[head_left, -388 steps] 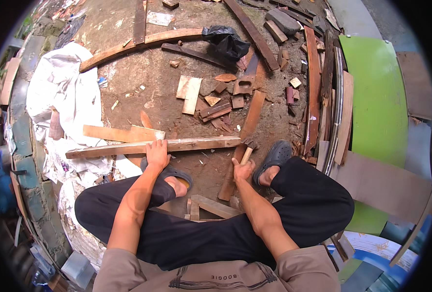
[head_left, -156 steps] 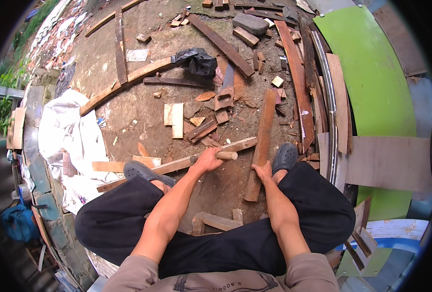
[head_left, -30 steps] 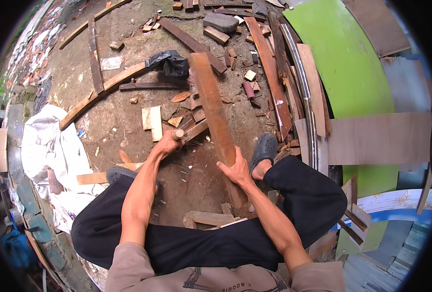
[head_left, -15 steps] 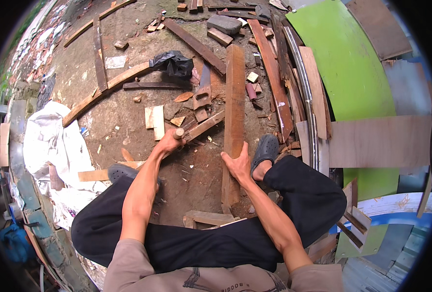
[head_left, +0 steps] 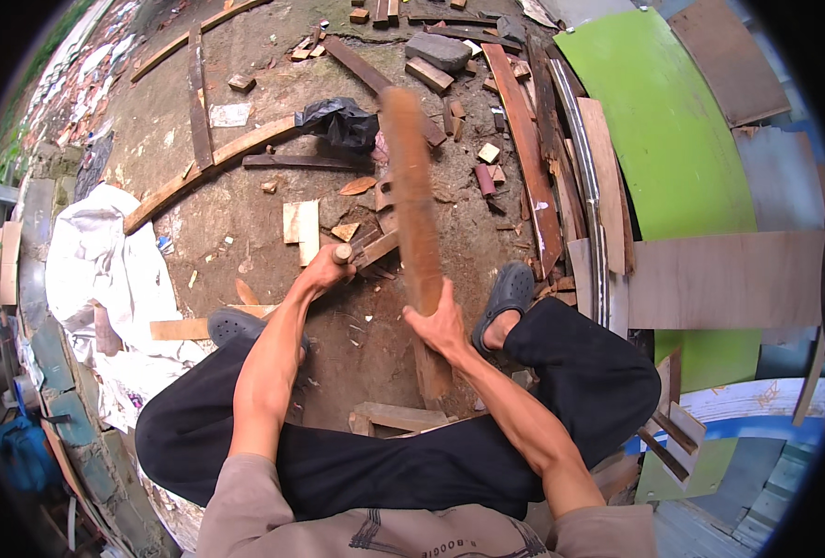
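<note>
My right hand (head_left: 442,325) grips a long brown wooden plank (head_left: 407,177) near its lower part, with the thumb on its left side. The plank's upper half is blurred by motion. My left hand (head_left: 321,273) is closed around a round-ended wooden handle (head_left: 342,253). A flat wooden strip (head_left: 375,249) extends from beside that hand toward the plank; whether it joins the handle I cannot tell. Behind the plank, the wooden grip of a handsaw (head_left: 384,197) shows in part, its blade hidden.
Between my feet and legs lies a small wooden frame (head_left: 394,415). A black plastic bag (head_left: 338,123), a grey stone (head_left: 438,50) and several wood offcuts lie ahead. White sacking (head_left: 106,270) is at left; a green board (head_left: 659,121) leans at right.
The plank has swung left, its upper end most, and now covers much of the handsaw. My right hand has shifted slightly left with it. My left hand keeps its hold.
</note>
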`<state>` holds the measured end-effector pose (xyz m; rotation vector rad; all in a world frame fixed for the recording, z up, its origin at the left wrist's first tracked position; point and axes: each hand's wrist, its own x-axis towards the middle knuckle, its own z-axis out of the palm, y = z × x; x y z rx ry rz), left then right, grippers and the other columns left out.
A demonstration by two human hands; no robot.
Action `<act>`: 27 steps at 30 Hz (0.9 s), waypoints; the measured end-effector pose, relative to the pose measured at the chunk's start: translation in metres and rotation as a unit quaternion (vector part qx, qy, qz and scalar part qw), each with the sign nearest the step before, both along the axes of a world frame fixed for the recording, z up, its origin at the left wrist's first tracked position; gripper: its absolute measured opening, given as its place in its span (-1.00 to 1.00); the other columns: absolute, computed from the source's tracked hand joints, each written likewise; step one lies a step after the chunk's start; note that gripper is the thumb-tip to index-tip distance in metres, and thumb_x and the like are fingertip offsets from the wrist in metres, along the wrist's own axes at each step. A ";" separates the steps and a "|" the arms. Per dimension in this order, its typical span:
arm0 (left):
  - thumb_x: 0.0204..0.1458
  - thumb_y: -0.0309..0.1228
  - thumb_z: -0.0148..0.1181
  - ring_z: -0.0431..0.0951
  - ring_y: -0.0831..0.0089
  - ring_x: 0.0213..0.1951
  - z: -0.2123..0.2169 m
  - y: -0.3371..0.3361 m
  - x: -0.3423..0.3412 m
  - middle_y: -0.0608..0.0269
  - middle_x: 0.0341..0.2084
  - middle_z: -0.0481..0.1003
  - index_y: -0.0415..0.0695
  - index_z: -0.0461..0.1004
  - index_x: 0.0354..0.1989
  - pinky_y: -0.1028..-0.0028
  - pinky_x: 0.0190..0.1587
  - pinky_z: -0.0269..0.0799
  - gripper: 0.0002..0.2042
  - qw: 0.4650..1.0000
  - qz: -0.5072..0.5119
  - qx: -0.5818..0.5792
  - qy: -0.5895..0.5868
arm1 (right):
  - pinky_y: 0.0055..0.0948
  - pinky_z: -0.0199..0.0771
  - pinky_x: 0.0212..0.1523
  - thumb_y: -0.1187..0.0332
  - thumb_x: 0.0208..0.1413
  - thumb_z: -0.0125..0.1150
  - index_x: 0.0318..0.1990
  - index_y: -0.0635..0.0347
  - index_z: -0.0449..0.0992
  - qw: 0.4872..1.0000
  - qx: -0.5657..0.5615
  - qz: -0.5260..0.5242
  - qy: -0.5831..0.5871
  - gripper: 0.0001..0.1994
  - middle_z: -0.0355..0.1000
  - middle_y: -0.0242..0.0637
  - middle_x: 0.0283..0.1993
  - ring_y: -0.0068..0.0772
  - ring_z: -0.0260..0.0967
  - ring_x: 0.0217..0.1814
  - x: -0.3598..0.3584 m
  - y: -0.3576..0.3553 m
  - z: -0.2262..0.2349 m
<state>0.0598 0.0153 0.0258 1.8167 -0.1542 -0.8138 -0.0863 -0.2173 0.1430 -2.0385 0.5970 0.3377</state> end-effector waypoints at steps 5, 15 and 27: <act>-0.17 -0.59 0.28 0.40 0.53 -0.42 -0.009 0.018 0.009 0.39 -0.54 0.42 -0.16 0.40 -0.46 0.40 -0.30 0.38 -0.84 0.997 -0.053 -0.008 -0.048 | -0.06 0.45 0.03 0.11 -0.11 0.38 0.26 0.23 0.09 0.975 -0.091 0.191 -0.066 -0.18 0.44 0.24 0.00 0.25 0.46 0.01 -0.006 -0.020 -0.013; -0.07 -0.40 0.39 0.38 0.51 -0.44 0.012 0.003 -0.001 0.36 -0.57 0.42 -0.19 0.40 -0.44 0.39 -0.31 0.35 -0.76 0.999 -0.031 0.034 -0.027 | -0.01 0.47 0.02 0.13 -0.11 0.39 0.28 0.18 0.09 0.993 -0.032 0.104 -0.039 -0.18 0.46 0.21 -0.02 0.23 0.47 0.01 -0.008 0.023 -0.004; -0.10 -0.46 0.38 0.34 0.54 -0.49 0.016 0.006 -0.003 0.35 -0.60 0.41 -0.15 0.37 -0.52 0.40 -0.38 0.33 -0.77 0.996 -0.039 0.033 -0.069 | -0.06 0.52 -0.07 0.16 -0.10 0.38 0.25 0.21 0.07 0.994 -0.015 -0.079 -0.078 -0.20 0.49 0.14 -0.06 0.17 0.52 -0.09 0.011 0.003 0.005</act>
